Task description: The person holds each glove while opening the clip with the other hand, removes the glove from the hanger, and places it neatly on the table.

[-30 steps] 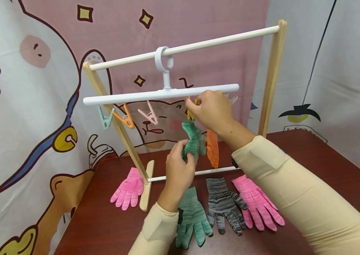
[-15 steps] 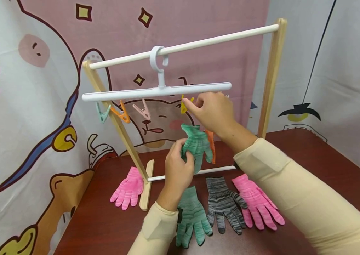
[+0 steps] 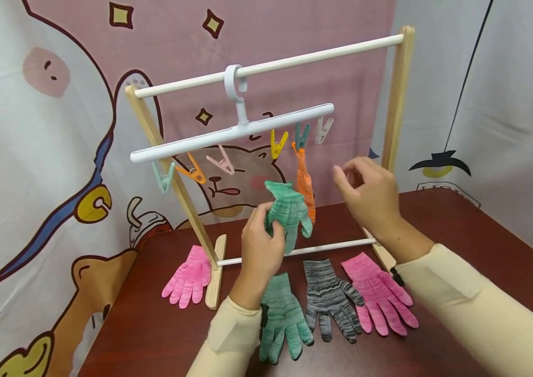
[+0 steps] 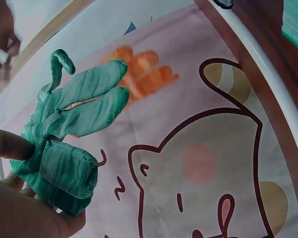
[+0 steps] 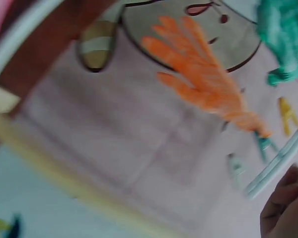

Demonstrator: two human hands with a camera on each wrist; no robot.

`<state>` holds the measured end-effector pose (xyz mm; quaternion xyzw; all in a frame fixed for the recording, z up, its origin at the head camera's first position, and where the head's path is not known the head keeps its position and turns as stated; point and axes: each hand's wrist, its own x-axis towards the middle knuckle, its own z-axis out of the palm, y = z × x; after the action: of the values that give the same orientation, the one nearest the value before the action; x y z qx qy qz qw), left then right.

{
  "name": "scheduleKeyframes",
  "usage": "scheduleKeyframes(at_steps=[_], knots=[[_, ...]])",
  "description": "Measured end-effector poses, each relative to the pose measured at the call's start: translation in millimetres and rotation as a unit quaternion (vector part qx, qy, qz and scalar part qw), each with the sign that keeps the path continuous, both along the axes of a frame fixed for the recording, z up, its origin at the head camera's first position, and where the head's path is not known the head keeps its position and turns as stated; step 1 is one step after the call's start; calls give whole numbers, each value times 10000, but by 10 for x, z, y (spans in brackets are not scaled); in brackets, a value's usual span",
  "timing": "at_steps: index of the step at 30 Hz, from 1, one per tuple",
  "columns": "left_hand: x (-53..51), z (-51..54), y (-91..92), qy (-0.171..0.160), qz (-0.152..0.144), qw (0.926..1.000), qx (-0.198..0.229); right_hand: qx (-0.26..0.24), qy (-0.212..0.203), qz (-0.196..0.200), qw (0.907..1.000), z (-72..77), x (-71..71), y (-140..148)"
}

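Below the white hanger (image 3: 200, 142), my left hand (image 3: 262, 243) pinches a green knit glove (image 3: 290, 209), its fingers dangling. In the left wrist view the thumb lies over the bunched glove (image 4: 84, 106). A yellow clip (image 3: 278, 145) hangs just above it, gripping nothing. To its right, a teal clip (image 3: 302, 137) holds an orange glove (image 3: 306, 180) from the hanger. My right hand (image 3: 372, 193) is in the air right of the orange glove, fingers loosely curled, with nothing seen in them. The right wrist view is blurred.
A wooden rack's white rod (image 3: 308, 57) carries the hanger. Other bare clips hang from it, including a pink clip (image 3: 221, 160) and a white clip (image 3: 324, 130). On the table lie a green glove (image 3: 282, 314), a grey glove (image 3: 329, 298) and pink gloves (image 3: 379, 293).
My right hand has let go of the yellow clip and moved right, away from the hanger. The green glove came off the clip and stays in my left hand. The hanger now tilts, right end up.
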<state>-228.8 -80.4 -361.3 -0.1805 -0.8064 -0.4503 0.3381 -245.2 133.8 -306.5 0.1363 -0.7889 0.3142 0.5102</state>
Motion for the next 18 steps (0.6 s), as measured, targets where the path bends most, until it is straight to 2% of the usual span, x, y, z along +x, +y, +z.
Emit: scheduleKeyframes(at_steps=[2,4,7,10,13,16,18], knots=[[1,13,-8,4,25,10000,7,-352,11,-209,9992,-151,40,178],[4,24,-15,1,39,10000,19,-744,-161,-395,9963,-297,68,359],[-3,29,-21,6,39,10000,18,-1256,-655,-624,9879,-479,81,595],[-11,26,-26,13,40,10000,2,-1559,-1171,-689,9784,-611,64,762],[-17,14,-27,-14,61,10000,-13,-1574,-1724,-462,9713,-722,37,871],[-15,-1,-20,-36,84,10000,-21,-1459,-2396,106,9598,-819,7,951],[-9,-9,-10,-53,82,10000,-17,-1372,-2814,497,9484,-870,-5,1002]])
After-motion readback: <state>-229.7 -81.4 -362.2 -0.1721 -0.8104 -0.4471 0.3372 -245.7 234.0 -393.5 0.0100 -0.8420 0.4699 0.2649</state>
